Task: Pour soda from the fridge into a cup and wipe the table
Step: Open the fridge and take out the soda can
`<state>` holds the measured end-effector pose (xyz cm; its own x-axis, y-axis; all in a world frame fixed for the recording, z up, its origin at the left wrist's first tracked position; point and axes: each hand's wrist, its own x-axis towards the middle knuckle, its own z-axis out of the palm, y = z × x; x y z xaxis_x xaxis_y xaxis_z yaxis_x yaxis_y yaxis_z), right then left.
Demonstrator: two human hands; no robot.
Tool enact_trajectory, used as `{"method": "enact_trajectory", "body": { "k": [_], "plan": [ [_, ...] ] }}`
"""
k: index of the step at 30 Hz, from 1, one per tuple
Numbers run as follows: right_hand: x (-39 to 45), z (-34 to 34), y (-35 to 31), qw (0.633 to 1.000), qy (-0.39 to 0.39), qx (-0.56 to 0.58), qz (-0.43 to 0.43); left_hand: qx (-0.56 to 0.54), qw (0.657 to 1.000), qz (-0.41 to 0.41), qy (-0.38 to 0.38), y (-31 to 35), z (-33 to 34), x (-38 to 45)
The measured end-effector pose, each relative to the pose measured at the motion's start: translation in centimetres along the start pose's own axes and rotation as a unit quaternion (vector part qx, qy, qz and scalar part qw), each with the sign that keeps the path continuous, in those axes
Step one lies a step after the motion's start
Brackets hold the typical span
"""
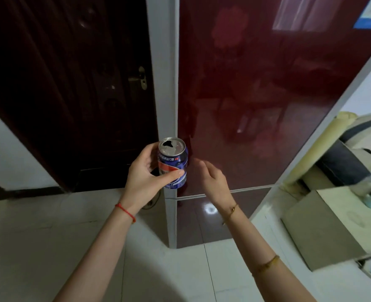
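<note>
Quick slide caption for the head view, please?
Left hand grips an opened blue aluminium soda can before the closed glossy dark-red fridge door; right hand hovers open beside it.

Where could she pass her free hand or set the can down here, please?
Bare floor tiles lie between her forearms, below the closed red fridge door. The right hand has open air beside the soda can, gripped by the left hand. The right edge is crowded: cardboard box and clutter.

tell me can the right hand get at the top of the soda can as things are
Probably yes: the right hand hangs open just beside the soda can, nothing between them. The left hand has its grip round the can's body, leaving the opened top bare.
</note>
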<state>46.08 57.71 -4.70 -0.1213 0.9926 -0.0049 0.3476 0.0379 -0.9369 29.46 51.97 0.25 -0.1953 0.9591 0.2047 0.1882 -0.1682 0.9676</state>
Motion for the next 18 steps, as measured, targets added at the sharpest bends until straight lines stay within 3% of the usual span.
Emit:
{"method": "enact_trajectory", "body": {
  "k": [3, 6, 8, 18],
  "plan": [
    [-2.0, -0.5, 0.4, 0.977, -0.024, 0.156, 0.146, -0.002, 0.999, -0.002, -0.032, -0.5, 1.1, -0.1],
    [-4.7, -1.7, -0.1, 0.94, -0.053, 0.248, 0.227, -0.002, 0.997, -0.001, -0.071, -0.9, 2.5, -0.4],
    [-6.3, -2.6, 0.1, 0.918, -0.056, 0.304, 0.247, -0.012, 0.995, -0.003, -0.098, -1.1, 3.7, -0.8],
    [-13.9, -6.6, 3.0, 0.84, 0.092, 0.448, 0.292, -0.023, 0.957, 0.013, -0.29, -1.5, 9.3, -3.9]
  ]
}}
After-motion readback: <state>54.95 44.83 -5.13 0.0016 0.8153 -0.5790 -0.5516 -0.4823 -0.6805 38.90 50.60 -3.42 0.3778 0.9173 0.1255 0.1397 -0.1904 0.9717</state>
